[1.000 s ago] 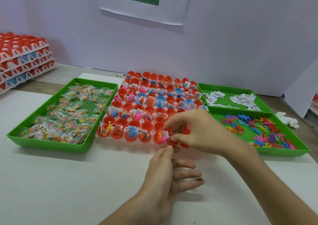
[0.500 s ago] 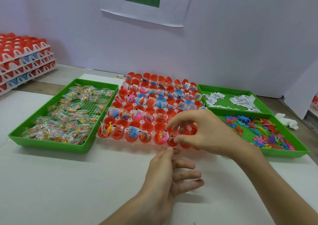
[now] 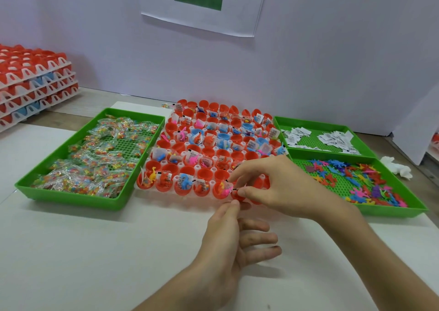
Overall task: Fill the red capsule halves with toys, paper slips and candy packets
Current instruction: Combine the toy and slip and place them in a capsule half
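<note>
A white holder point(image 3: 215, 159) in the middle carries many red capsule halves, most holding small toys, paper slips or candy. My right hand point(image 3: 280, 187) curls over the front row, its thumb and forefinger pinching one red capsule half point(image 3: 237, 196). My left hand point(image 3: 235, 234) lies just in front, thumb and forefinger tips together and touching that capsule's near side, the other fingers relaxed. Candy packets point(image 3: 95, 161) fill the green tray on the left point(image 3: 71, 200). Paper slips point(image 3: 332, 139) and coloured toys point(image 3: 356, 180) lie in green trays on the right.
Stacked white holders with red and blue capsule halves point(image 3: 35, 84) stand at the far left. A crumpled white tissue point(image 3: 396, 168) lies beyond the toy tray point(image 3: 392, 212). A white wall with a paper sign point(image 3: 202, 6) closes the back.
Both hands stay at the same front-row capsule. My right hand has shifted slightly; the left has barely moved.
</note>
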Demonstrator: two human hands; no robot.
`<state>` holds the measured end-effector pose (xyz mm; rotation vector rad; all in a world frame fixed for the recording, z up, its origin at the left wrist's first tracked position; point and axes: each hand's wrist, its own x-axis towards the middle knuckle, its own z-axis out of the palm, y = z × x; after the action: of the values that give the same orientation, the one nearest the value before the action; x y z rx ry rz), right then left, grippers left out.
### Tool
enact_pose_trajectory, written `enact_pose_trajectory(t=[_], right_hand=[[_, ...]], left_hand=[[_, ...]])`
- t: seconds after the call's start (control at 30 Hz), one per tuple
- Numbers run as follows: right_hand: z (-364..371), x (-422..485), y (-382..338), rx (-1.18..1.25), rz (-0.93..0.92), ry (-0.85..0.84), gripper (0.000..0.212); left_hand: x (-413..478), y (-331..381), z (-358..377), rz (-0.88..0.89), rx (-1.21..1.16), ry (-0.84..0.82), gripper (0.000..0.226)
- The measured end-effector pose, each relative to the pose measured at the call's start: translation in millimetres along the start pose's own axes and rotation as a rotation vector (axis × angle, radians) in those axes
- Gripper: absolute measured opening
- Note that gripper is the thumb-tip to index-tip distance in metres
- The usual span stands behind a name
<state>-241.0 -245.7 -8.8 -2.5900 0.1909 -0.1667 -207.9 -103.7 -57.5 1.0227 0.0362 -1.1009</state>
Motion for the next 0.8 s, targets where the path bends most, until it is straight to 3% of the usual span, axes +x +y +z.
enact_pose_trajectory(t=[0.2,0.53,0.8], right_hand=[[0.7,-0.5,-1.0,-0.064,0.028,-0.027,0.024],[3.9,-1.5,1.5,0.014,-0.058,0.155,0.027],[-2.2,-5.3,1.3,0.053,-0.072,0.163,0.023]], left_hand=[[-0.4,-1.1,-0.7,0.010,0.006,0.003,0.032],[0.3,-0.9,-0.7,-0.005,-0.017,0.007,0.028],[-0.5,-2.3,-0.9,-0.020,-0.020,-0.002,0.027]])
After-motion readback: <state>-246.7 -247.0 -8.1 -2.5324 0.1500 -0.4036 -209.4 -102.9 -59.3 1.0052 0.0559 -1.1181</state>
